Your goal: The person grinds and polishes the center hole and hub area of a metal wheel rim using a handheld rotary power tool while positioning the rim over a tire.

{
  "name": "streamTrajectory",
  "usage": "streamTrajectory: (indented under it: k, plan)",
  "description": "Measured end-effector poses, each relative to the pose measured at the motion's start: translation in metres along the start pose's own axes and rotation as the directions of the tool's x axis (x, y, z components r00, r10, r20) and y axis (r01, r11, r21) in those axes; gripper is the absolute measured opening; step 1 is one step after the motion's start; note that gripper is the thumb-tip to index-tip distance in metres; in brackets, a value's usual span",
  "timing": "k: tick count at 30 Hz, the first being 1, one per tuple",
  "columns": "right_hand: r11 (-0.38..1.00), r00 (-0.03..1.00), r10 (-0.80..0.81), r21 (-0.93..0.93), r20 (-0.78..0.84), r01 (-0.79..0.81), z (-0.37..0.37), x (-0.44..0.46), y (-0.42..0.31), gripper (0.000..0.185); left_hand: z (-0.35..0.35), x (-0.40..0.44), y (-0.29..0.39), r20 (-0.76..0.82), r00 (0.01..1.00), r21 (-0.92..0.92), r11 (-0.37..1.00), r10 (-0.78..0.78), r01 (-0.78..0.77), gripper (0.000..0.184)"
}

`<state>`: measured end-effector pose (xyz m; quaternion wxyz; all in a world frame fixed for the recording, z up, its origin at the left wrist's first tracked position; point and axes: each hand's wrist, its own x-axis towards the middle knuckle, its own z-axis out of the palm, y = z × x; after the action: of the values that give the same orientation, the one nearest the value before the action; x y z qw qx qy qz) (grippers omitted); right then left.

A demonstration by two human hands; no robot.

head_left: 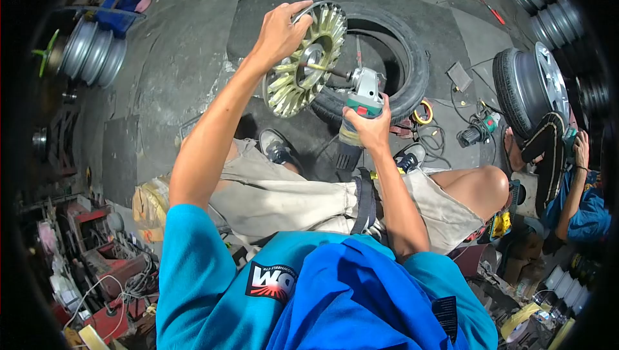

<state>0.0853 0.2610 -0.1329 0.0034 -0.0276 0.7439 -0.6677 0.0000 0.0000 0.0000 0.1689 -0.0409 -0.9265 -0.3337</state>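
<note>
My left hand (282,33) grips the upper edge of a multi-spoke wheel rim (281,86), its fingers closed over the lip. The rim stands tilted, its spoked face turned toward the right. My right hand (374,124) is wrapped round the body of an angle grinder (366,86) with a grey head and green housing. From its head a thin rod reaches left to the rim's spokes near the hub; I cannot tell whether its tip touches. Behind both, a black tire (412,60) lies flat on a dark mat (258,21).
A second power tool (477,129) with its cord and a yellow tape roll (423,113) lie right of the tire. Further right, a person's hand (581,150) is beside a tired wheel (516,86). Stacked rims (93,52) stand left; tools and red equipment (106,263) crowd the lower left.
</note>
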Motion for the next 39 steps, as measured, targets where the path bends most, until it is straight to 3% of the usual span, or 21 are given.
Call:
streamTrajectory:
  k: [3,9,11,16,22,29,31,33,35,39]
  plan:
    - [0.999,0.997,0.036,0.019,-0.066,-0.035,0.005,0.008,-0.006,0.076,0.0,0.005,-0.004,-0.056,0.996,-0.016,0.997,0.075,-0.076,0.044]
    - [0.991,0.997,-0.065,-0.123,-0.045,0.059,-0.002,-0.002,-0.013,0.073,0.002,-0.001,-0.002,-0.024,1.0,0.024,1.0,0.013,-0.013,0.045]
    - [0.994,0.997,-0.047,-0.103,-0.056,0.041,-0.003,0.002,-0.01,0.073,0.007,-0.001,-0.005,-0.072,0.995,-0.031,0.997,0.068,-0.07,0.046]
    - [0.999,0.996,0.013,-0.045,-0.083,-0.016,-0.003,0.008,-0.014,0.073,0.003,0.001,0.001,-0.039,0.999,-0.004,1.0,0.027,-0.027,0.046]
    - [0.99,0.998,-0.049,-0.133,-0.033,0.044,-0.004,-0.001,-0.005,0.073,0.005,-0.002,0.001,-0.045,0.999,-0.007,1.0,0.007,-0.007,0.046]
    - [0.97,0.985,0.167,0.189,-0.047,-0.155,0.002,0.018,0.01,0.056,0.0,-0.011,0.007,-0.071,0.997,-0.034,0.999,0.028,-0.03,0.046]
    - [0.837,0.916,0.396,0.387,0.063,-0.388,0.003,0.021,0.024,0.054,-0.005,-0.02,0.014,-0.083,0.996,-0.04,0.999,0.026,-0.03,0.045]
    - [0.786,0.886,0.453,0.424,0.099,-0.449,0.003,0.019,0.03,0.05,-0.012,-0.031,0.019,-0.046,0.992,-0.104,0.988,-0.118,0.113,0.045]
    - [0.643,0.792,0.582,0.491,0.184,-0.588,0.004,0.015,0.027,0.048,-0.012,-0.039,0.014,-0.086,0.991,-0.159,0.983,-0.104,0.089,0.043]
    - [0.692,0.82,0.534,0.45,0.207,-0.564,0.007,0.015,0.029,0.037,-0.015,-0.05,0.009,-0.123,0.984,-0.155,0.981,-0.132,0.112,0.044]
